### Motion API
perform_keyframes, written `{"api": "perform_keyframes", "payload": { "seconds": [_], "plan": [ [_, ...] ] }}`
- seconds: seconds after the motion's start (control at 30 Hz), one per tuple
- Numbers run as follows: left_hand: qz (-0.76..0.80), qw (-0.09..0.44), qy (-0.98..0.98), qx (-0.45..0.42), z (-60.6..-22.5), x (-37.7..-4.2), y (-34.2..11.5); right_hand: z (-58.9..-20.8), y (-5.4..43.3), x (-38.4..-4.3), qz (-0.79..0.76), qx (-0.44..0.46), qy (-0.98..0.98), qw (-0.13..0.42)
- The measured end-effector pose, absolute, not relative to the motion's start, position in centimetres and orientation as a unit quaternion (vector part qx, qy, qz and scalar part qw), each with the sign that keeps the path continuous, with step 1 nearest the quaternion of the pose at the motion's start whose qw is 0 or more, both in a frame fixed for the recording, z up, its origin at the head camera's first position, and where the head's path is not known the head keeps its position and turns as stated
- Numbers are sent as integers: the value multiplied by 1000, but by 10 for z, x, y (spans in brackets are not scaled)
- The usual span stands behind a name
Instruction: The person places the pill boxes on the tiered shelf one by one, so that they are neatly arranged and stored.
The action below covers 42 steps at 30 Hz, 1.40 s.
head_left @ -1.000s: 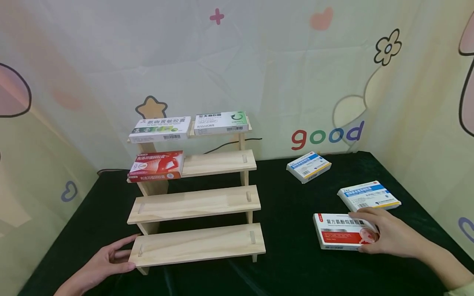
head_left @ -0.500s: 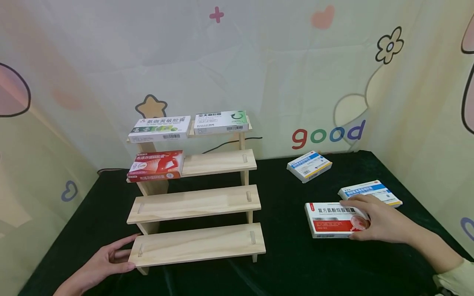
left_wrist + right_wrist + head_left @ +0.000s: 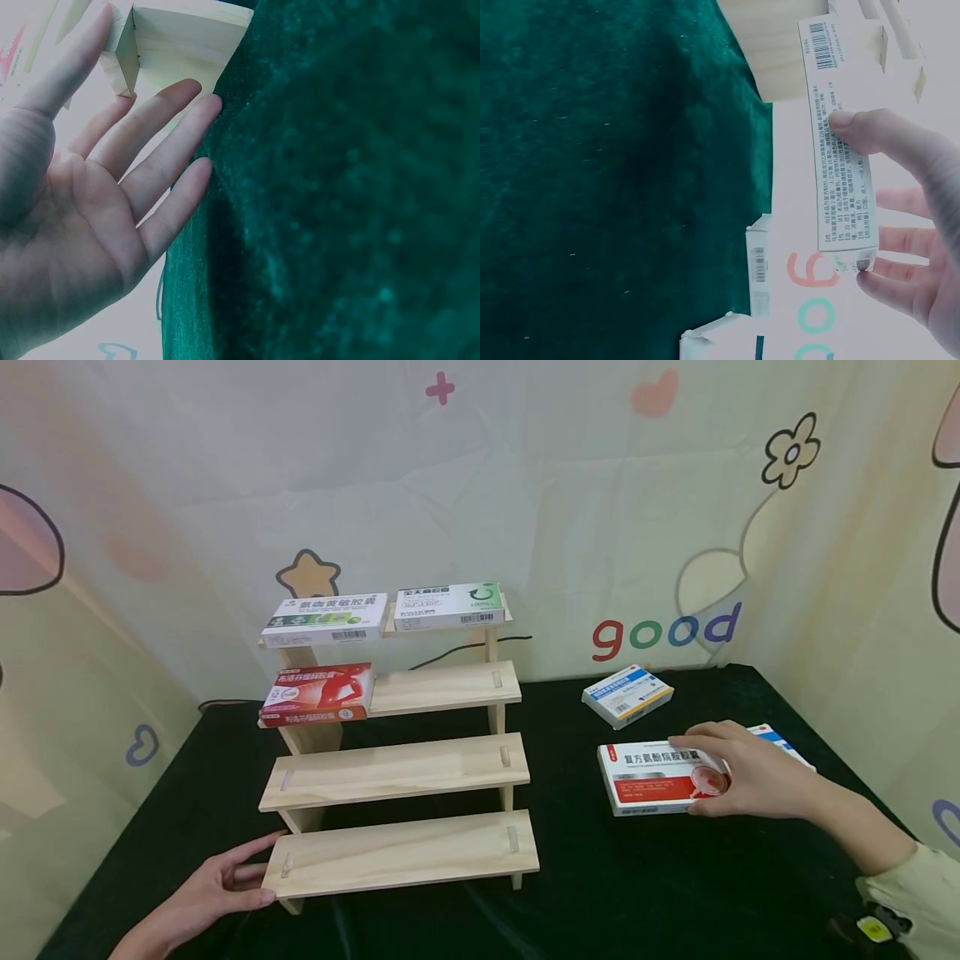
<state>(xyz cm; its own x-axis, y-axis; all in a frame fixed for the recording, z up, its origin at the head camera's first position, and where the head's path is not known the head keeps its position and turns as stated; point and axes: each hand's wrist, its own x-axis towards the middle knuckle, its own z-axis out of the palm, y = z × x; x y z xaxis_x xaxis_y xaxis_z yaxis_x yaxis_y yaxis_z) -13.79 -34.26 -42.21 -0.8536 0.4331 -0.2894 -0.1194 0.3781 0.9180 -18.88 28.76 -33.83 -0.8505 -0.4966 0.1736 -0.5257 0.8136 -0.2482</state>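
Note:
My right hand (image 3: 757, 772) grips the right end of a white and red medicine box (image 3: 652, 789), thumb on the near edge and fingers on the far edge. The right wrist view shows the thumb against the printed side of this medicine box (image 3: 836, 172), which is held above the dark cloth. My left hand (image 3: 213, 885) touches the left end of the lowest tier of a wooden stepped display rack (image 3: 405, 856). Its thumb lies near the front corner, its index finger near the back corner. In the left wrist view the left hand's (image 3: 97, 195) fingers are fairly straight and spread beside the rack.
On the top tier lie a white-green box (image 3: 326, 620) and another green-white box (image 3: 450, 607). A red box (image 3: 317, 695) rests on the second tier's left. Two blue-white boxes lie on the dark cloth (image 3: 570, 893): one (image 3: 628, 695) farther back, one (image 3: 780, 743) partly behind my right hand.
My right hand has carried the white and red medicine box left and away from me, partly covering the nearer blue-white box. My left hand and the rack have stayed put.

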Motion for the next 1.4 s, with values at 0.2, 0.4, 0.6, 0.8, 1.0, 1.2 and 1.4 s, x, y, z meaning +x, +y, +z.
{"api": "perform_keyframes", "payload": {
  "seconds": [0.2,0.4,0.6,0.8,1.0,1.2,1.4],
  "plan": [
    [556,257,783,105,-423,-139,-344,-331,281,-194,130,282,-949,62],
    [563,259,777,112,-422,-139,-345,-320,272,-198,121,288,-948,61],
    [563,260,777,108,-422,-140,-345,-313,264,-202,118,298,-945,64],
    [561,254,780,110,-421,-140,-345,-308,257,-207,120,310,-940,76],
    [561,250,782,109,-422,-139,-345,-303,251,-208,117,317,-937,86],
    [563,253,780,102,-422,-138,-344,-292,245,-210,106,319,-936,105],
    [561,244,783,108,-422,-138,-343,-281,234,-213,100,322,-935,107]
  ]
}}
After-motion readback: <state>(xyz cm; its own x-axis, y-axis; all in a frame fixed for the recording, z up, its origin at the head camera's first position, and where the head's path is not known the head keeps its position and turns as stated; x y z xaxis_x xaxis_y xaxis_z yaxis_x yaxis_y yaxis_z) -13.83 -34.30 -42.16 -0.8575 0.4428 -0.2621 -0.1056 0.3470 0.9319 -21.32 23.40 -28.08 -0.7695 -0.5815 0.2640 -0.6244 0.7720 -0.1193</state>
